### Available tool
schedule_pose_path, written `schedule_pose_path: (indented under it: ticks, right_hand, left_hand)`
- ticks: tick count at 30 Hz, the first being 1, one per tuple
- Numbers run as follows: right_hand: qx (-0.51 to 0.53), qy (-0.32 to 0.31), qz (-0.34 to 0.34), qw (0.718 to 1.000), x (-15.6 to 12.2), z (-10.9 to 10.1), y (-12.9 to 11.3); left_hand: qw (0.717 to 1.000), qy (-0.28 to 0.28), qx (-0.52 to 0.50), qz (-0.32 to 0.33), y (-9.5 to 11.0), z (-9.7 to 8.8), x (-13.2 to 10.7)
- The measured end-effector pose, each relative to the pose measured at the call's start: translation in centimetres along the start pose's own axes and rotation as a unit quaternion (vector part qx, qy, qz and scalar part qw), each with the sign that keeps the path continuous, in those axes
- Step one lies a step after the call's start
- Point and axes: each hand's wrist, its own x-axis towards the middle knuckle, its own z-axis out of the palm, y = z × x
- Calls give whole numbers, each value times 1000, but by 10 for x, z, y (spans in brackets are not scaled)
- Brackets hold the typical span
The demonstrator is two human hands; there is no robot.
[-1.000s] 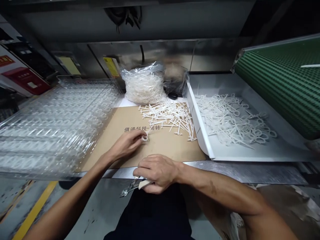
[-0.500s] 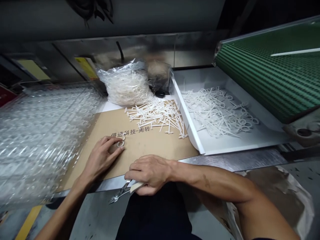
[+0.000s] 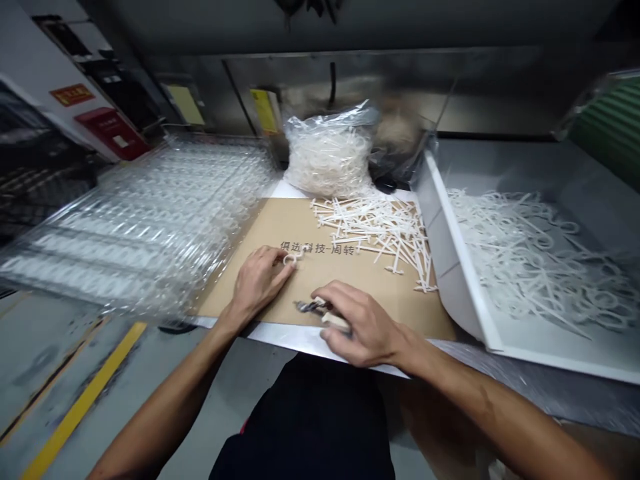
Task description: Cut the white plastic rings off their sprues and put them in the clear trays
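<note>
My left hand [image 3: 259, 279] rests on the brown cardboard sheet [image 3: 305, 293], thumb and fingers closed around a small white plastic piece with a ring [image 3: 290, 260]. To its right, my right hand [image 3: 364, 325] is wrapped around cutting pliers [image 3: 335, 321] with cream handles. Their metal jaws point left towards my left hand, a short way from the ringed piece. Beyond both hands, a pile of white plastic sticks [image 3: 383, 227] with small crossed ends lies on the cardboard. My fingers hide part of the ringed piece and of the handles.
At right stands a white bin [image 3: 465, 250] with many ringed white parts [image 3: 545, 260]. A clear bag of white parts [image 3: 330, 157] sits at the back. Stacked clear plastic trays [image 3: 150, 220] fill the left. A green ribbed surface [image 3: 615, 127] is at far right.
My view has swung left. My right hand has brought the pliers up from over the table's front edge onto the cardboard, nearer my left hand, which still holds the ringed piece.
</note>
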Motion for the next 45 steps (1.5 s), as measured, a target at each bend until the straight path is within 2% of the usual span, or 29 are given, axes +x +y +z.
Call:
schedule_pose_path:
  ticks: [3,7,10,14,24,34,45]
  right_hand:
    - [31,10,72,997,3,-12,-7]
    - [65,-1,184,981,9,-22,-14]
    - [94,-22,243,965,10,-24,-15]
    - [135,-40,286,948,9,-22,-14]
    - [162,-56,328,929,8,-19,-12]
    - [151,-62,339,927,8,-20,-13]
    - [147,-64,345,925,8,-18,-12]
  left_hand:
    - [998,47,-47,5,17,-10,-3]
    - [980,138,-136,55,47,-23,-8]
    - [969,164,-173,70,61,-25,-12]
    - [956,182,-220,66,64,-17,-16]
    - [939,208,-266,67,60,8,-26]
    - [941,208,-264,46,58,7,-28]
    - [938,219,-262,65,62,7,-27]
